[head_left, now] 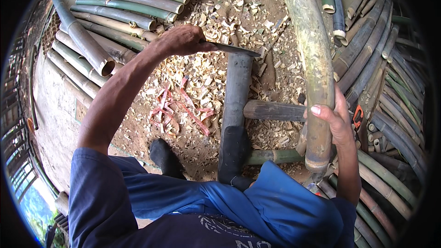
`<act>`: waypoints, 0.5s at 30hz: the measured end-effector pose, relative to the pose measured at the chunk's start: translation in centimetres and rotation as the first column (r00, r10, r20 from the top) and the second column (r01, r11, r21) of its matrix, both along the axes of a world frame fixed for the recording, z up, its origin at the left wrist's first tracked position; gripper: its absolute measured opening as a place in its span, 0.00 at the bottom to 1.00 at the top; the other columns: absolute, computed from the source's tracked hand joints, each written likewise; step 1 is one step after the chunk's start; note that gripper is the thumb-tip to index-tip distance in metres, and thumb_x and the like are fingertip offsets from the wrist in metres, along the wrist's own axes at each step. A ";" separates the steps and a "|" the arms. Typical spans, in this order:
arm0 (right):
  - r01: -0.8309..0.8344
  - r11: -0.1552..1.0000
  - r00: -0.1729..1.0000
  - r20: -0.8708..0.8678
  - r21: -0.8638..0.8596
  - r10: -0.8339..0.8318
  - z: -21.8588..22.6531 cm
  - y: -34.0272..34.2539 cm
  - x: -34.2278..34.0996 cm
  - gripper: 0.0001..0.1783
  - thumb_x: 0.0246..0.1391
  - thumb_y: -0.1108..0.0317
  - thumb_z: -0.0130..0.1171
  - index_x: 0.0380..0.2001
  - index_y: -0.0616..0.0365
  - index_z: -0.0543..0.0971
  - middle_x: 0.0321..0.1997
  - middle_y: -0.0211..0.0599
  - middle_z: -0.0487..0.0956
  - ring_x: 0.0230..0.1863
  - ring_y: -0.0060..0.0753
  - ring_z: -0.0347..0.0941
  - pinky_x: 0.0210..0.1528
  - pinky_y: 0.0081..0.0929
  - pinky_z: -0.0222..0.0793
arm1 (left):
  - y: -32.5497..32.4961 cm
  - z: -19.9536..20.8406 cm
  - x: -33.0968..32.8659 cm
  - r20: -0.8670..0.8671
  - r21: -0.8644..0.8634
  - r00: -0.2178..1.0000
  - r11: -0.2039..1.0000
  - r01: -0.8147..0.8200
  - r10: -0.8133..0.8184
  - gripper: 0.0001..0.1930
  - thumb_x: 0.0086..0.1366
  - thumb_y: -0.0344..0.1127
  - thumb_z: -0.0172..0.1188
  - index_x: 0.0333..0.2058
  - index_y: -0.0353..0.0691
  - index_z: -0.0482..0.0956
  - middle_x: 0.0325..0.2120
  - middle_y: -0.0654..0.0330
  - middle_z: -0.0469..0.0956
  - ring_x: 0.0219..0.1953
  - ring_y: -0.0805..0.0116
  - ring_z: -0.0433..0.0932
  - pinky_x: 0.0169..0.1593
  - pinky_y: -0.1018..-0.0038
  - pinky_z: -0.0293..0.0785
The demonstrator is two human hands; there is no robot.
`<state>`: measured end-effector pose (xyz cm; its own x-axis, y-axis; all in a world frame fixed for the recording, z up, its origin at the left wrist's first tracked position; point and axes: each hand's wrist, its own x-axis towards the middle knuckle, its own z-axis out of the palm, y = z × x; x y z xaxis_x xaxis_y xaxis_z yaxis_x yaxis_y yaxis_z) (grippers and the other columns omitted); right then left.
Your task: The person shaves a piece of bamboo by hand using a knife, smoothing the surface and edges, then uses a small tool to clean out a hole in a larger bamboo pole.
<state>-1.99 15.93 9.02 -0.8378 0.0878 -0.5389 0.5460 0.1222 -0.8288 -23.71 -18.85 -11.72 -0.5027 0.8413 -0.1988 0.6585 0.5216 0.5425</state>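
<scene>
My left hand (186,40) is closed round the handle of a long knife (232,49). The blade points right, and its tip lies over the far end of a grey wooden beam (236,87). At the right, my right hand (337,119) grips a thick bamboo section (312,55) from the side, thumb on top. The section stands lengthwise, its far end tilted left. Its surface is patchy yellow-green and looks partly scraped. A dark sock-covered foot (233,149) of mine rests on the near part of the beam.
Bamboo poles (124,14) are stacked at the far left, and more poles (399,124) fill the right side. Wood chips (202,76) litter the floor around pink-red strips (183,105). A dark wooden crosspiece (273,110) adjoins the beam. An orange handle (357,115) shows beside my right hand.
</scene>
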 end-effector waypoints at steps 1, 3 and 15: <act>0.000 1.000 1.000 0.003 0.003 0.000 0.0 0.0 0.1 0.50 0.45 0.57 0.70 0.68 0.63 0.60 0.43 0.45 0.79 0.35 0.33 0.81 0.35 0.31 0.82 | 0.1 0.0 0.0 -0.002 0.011 1.000 1.000 -0.001 0.001 0.30 0.71 0.64 0.57 0.23 0.44 0.86 0.08 0.67 0.70 0.09 0.77 0.62 0.14 0.74 0.62; -0.005 1.000 1.000 0.004 -0.002 0.005 0.1 0.0 0.1 0.50 0.45 0.56 0.70 0.68 0.63 0.60 0.42 0.45 0.79 0.35 0.33 0.81 0.35 0.31 0.82 | 0.1 -0.1 0.0 -0.006 0.031 1.000 1.000 -0.005 0.005 0.30 0.71 0.64 0.57 0.22 0.44 0.86 0.08 0.67 0.69 0.09 0.76 0.62 0.14 0.74 0.62; -0.004 0.999 1.000 -0.029 0.044 0.005 0.5 -0.3 0.0 0.53 0.44 0.58 0.71 0.71 0.64 0.59 0.45 0.45 0.78 0.35 0.33 0.81 0.38 0.31 0.81 | 0.3 0.4 0.1 -0.036 -0.033 0.999 0.999 -0.030 0.029 0.25 0.70 0.61 0.61 0.30 0.45 0.90 0.09 0.67 0.73 0.10 0.75 0.64 0.15 0.72 0.60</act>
<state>-2.03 15.65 9.49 -0.8536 0.1075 -0.5097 0.5209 0.1615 -0.8382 -23.57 -18.55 -11.30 -0.5345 0.8192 -0.2079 0.6610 0.5585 0.5012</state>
